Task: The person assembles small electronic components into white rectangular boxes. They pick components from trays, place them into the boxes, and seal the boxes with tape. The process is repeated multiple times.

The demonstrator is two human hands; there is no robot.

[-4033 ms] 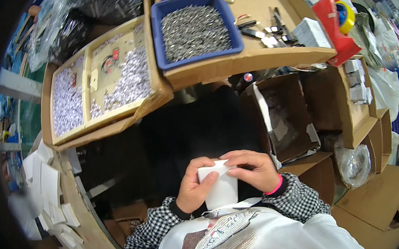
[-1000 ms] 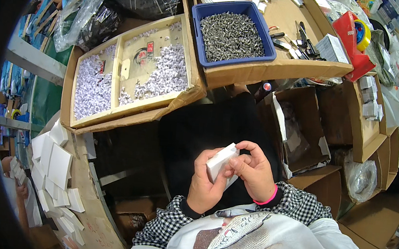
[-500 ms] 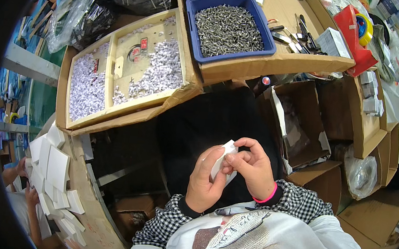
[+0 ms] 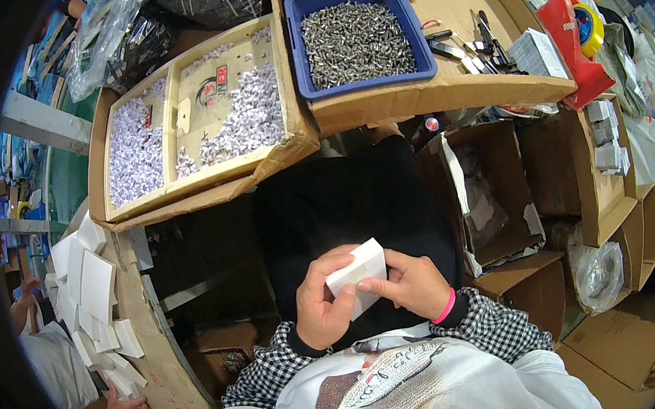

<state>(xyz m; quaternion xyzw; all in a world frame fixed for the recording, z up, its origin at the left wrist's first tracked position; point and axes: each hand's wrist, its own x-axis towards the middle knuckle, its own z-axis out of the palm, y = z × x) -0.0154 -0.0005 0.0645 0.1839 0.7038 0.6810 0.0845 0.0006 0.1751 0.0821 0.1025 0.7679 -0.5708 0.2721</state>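
A small white box [image 4: 360, 273] sits between my two hands above my lap. My left hand [image 4: 322, 297] is closed round its left side, thumb lying on the near face. From the right, my right hand [image 4: 416, 287] pinches the same box, its thumb pressed on the front and its fingers behind. The box is tilted, with its upper end pointing up and to the right. Part of its left edge is hidden behind my left fingers.
Ahead, a blue bin [image 4: 361, 44] holds many small metal pieces. Left of it, a wooden tray [image 4: 171, 124] holds small whitish parts. White boxes [image 4: 96, 285] are piled at the left, near another person's hand [image 4: 127, 407]. Open cardboard boxes [image 4: 492, 195] stand to the right.
The white box has turned so that a broad face shows. My right fingers have moved from its top to its right side. At the left, the other person's hands have shifted.
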